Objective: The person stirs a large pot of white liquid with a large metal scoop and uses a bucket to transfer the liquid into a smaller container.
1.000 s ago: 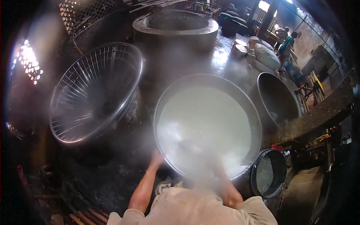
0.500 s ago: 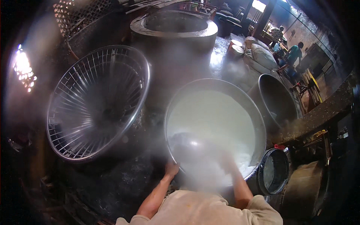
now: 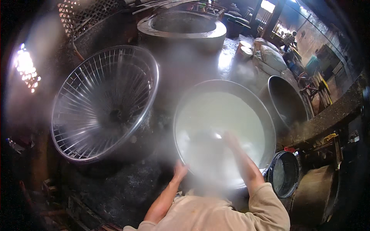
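Note:
A large metal vat (image 3: 269, 133) in front of me holds pale, milky liquid (image 3: 227, 109), and steam blurs its near side. At the vat's near left rim is my left hand (image 3: 180, 169), closed on the edge. My right hand (image 3: 231, 140) reaches over the liquid with its fingers against the right edge of a shiny, rounded metal bowl (image 3: 208, 145). That bowl sits low in the vat at the liquid's surface; steam hides its lower part and most of my right fingers.
On the left leans a wide slatted metal basket (image 3: 150, 96). A round well-like vat (image 3: 219, 30) stands behind. To the right are a tilted metal drum (image 3: 287, 102), a dark bucket (image 3: 296, 169) and a low wall (image 3: 323, 119). Sacks (image 3: 271, 57) and a person (image 3: 289, 38) are farther back.
My right hand has moved farther forward over the liquid, and the bowl has shifted right toward the vat's middle. The left hand stays at the rim.

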Motion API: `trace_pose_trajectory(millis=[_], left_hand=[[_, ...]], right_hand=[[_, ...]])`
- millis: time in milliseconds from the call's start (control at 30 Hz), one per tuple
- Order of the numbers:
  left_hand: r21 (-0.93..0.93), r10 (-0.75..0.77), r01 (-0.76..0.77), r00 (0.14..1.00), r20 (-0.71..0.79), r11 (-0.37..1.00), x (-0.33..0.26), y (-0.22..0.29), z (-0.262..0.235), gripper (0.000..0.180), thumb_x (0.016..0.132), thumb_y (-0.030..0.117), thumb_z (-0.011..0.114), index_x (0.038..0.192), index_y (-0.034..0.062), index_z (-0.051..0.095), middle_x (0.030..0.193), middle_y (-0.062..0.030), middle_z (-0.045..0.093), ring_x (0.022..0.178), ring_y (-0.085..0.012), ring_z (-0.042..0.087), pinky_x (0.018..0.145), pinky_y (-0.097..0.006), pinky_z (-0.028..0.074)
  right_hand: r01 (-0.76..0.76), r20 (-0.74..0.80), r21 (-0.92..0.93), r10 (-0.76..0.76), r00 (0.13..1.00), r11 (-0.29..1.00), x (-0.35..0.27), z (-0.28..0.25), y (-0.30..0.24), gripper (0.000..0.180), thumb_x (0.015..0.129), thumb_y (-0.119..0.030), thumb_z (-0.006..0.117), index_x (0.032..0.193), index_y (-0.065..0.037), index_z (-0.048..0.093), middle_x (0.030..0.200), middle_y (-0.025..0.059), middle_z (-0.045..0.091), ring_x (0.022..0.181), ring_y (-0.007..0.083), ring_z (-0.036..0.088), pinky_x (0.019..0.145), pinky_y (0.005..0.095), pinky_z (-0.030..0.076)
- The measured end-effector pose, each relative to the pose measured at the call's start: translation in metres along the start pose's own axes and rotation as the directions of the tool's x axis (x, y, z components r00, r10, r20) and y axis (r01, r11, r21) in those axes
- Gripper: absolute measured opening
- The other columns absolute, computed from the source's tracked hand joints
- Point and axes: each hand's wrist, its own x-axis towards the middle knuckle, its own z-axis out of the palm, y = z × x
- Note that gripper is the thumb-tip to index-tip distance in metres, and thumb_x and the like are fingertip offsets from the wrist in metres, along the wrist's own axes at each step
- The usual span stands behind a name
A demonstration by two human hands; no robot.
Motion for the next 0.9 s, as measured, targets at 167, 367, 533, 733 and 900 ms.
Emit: trace_pose_trajectory(millis=[167,367,533,733,900], left_hand=[[-0.036,0.002,-0.001,1.000,0.016,0.999,-0.005,0.007,0.004,0.045,0.070,0.022,0.060,0.102,-0.0054,0.045,0.101,-0.0241,0.051,0.097,-0.0349,0.049,0.083,-0.038,0.037],[-0.049,0.009,-0.010,1.000,-0.018,0.999,0.025,-0.045,0.035,0.054,0.071,0.026,0.057,0.111,-0.0055,0.040,0.110,-0.0240,0.046,0.104,-0.0341,0.044,0.087,-0.038,0.035],[-0.109,-0.042,0.041,0.999,-0.001,0.993,0.009,-0.017,0.029,0.053,0.072,0.022,0.057,0.112,-0.0065,0.038,0.114,-0.0238,0.043,0.106,-0.0313,0.042,0.087,-0.037,0.035],[-0.142,-0.049,0.029,0.990,-0.134,0.989,-0.013,0.003,0.035,0.049,0.073,0.015,0.052,0.114,-0.0056,0.036,0.109,-0.0195,0.045,0.100,-0.0256,0.044,0.084,-0.034,0.036],[-0.185,-0.074,0.038,0.979,-0.190,0.982,-0.011,-0.008,0.040,0.052,0.074,0.014,0.051,0.118,-0.0055,0.031,0.113,-0.0190,0.042,0.103,-0.0253,0.043,0.086,-0.035,0.036]], right_hand=[[-0.005,0.043,-0.101,0.009,0.999,0.995,-0.034,0.020,0.068,0.030,0.062,-0.018,0.065,0.086,-0.001,0.058,0.086,0.0172,0.059,0.083,0.0326,0.056,0.070,0.0396,0.046],[-0.021,0.046,0.009,0.020,0.999,1.000,-0.089,0.033,0.140,0.030,0.061,-0.017,0.062,0.085,-0.001,0.058,0.088,0.0166,0.058,0.084,0.0328,0.055,0.071,0.0406,0.046],[-0.041,0.063,-0.046,0.044,0.997,0.998,-0.136,0.012,0.190,0.030,0.062,-0.016,0.059,0.087,-0.001,0.057,0.086,0.0169,0.059,0.083,0.0336,0.055,0.073,0.0404,0.045],[-0.031,0.101,-0.105,0.042,0.994,0.994,-0.190,-0.081,0.209,0.030,0.062,-0.017,0.059,0.087,-0.002,0.056,0.086,0.0190,0.058,0.083,0.0339,0.055,0.071,0.0413,0.043],[-0.086,0.180,0.097,0.068,0.981,0.992,-0.199,-0.185,0.188,0.035,0.062,-0.018,0.056,0.093,-0.001,0.055,0.088,0.0223,0.056,0.085,0.0347,0.054,0.072,0.0380,0.043]])
